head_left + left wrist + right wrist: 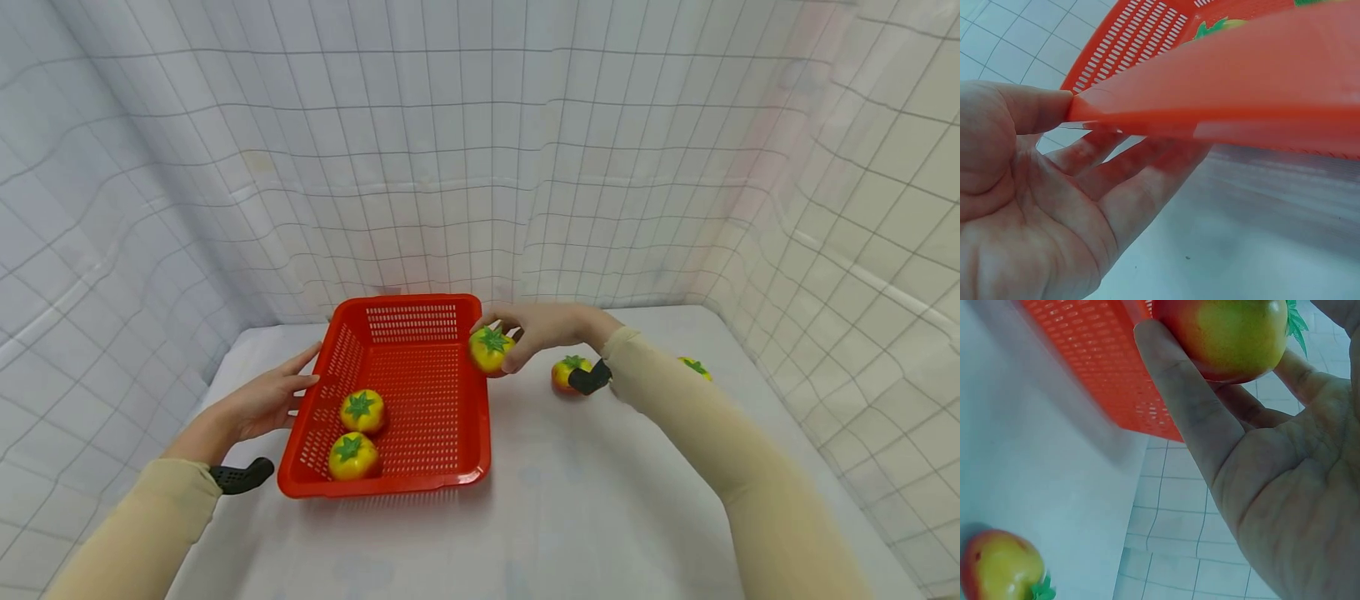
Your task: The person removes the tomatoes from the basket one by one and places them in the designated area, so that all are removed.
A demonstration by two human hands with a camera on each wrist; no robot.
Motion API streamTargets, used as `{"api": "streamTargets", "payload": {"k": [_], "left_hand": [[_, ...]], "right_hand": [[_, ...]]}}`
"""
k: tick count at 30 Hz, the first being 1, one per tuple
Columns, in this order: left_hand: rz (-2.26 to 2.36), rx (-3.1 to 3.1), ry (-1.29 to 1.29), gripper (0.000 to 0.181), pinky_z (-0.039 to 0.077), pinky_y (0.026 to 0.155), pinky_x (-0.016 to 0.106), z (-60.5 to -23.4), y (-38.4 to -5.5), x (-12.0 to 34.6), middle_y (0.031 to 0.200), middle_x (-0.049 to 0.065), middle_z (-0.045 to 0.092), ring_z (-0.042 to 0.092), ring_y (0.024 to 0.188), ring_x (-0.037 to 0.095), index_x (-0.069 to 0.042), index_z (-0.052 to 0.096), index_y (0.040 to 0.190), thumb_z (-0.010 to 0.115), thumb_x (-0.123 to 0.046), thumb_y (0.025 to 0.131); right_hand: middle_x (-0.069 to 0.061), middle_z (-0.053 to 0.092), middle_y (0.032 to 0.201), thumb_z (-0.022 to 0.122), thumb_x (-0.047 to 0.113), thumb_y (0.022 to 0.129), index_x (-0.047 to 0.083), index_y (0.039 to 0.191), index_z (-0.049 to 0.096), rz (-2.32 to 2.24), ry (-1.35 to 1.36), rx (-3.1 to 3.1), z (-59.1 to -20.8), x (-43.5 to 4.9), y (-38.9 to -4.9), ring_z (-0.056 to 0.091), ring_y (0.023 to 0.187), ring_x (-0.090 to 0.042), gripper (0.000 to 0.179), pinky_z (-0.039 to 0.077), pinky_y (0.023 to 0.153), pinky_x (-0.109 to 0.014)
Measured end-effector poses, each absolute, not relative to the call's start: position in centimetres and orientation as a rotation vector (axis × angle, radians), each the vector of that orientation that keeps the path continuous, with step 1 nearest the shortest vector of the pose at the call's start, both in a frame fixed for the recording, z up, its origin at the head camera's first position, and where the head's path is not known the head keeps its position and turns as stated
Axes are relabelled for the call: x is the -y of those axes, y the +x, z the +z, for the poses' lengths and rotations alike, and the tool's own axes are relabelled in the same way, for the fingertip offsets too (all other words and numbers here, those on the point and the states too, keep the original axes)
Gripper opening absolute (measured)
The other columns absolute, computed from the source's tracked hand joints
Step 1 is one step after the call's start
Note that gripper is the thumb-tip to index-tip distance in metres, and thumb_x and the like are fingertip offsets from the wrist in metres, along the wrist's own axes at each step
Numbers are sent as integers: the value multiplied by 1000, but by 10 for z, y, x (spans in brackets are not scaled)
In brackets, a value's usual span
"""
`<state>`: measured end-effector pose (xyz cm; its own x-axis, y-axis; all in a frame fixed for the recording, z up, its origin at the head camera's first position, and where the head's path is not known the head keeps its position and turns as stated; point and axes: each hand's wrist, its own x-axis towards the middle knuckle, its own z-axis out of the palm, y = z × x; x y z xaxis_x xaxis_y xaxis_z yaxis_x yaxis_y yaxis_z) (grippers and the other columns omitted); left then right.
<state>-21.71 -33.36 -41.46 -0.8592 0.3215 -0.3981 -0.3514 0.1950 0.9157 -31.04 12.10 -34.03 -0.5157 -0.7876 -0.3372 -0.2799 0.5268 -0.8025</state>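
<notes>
My left hand point(266, 402) holds the left rim of a red plastic basket point(486, 433). In the left wrist view its thumb touches the rim point(1222, 119) while the fingers reach beneath. With thumb and fingers, my right hand point(547, 325) grips a yellow-red fruit point(491, 350) with a green leafy top, over the basket's right rim. The right wrist view shows this fruit point(1229, 337) close up, partly cut off by the frame. Inside the basket, at the left, sit two similar fruits, one point(363, 412) behind the other point(353, 457).
To the basket's right, another fruit point(566, 373) lies on the white table point(585, 500), near the right wrist's black camera mount point(590, 379). Farther right, one more fruit point(696, 367) is partly hidden by the right sleeve. Grid-patterned white sheeting point(480, 167) surrounds the table.
</notes>
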Motion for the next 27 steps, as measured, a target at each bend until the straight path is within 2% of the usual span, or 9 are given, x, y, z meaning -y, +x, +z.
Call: {"api": "streamTargets", "payload": {"k": [8,12,19,27], "left_hand": [[1710,-1964,-9,73,55,93,54,-414,-217,334,165,28,15,60,121,33,-33,-8,164,43,-28,112],[1707,-1954,3,73,55,94,54,-416,-218,336,165,28,14,60,121,33,-34,-8,164,43,-28,112],[1703,-1959,-24,71,55,94,54,-420,-218,338,165,25,17,61,121,33,-37,-5,164,43,-29,112],[1693,-1970,23,74,55,93,53,-421,-218,338,166,26,11,60,121,32,-35,-7,164,45,-30,111]], "right_hand": [[-1,49,139,80,24,82,39,142,50,-874,-831,-2092,-346,-137,-309,40,132,-21,69,52,96,-44],[-2,48,140,81,23,81,40,139,52,-881,-793,-2080,-352,-143,-307,43,131,-25,67,51,97,-47],[-3,46,142,84,28,77,43,139,52,-882,-722,-2067,-358,-156,-301,42,131,-29,72,47,102,-56],[-3,48,139,86,32,76,44,138,52,-853,-693,-2094,-365,-169,-296,41,131,-28,71,49,100,-56]]}}
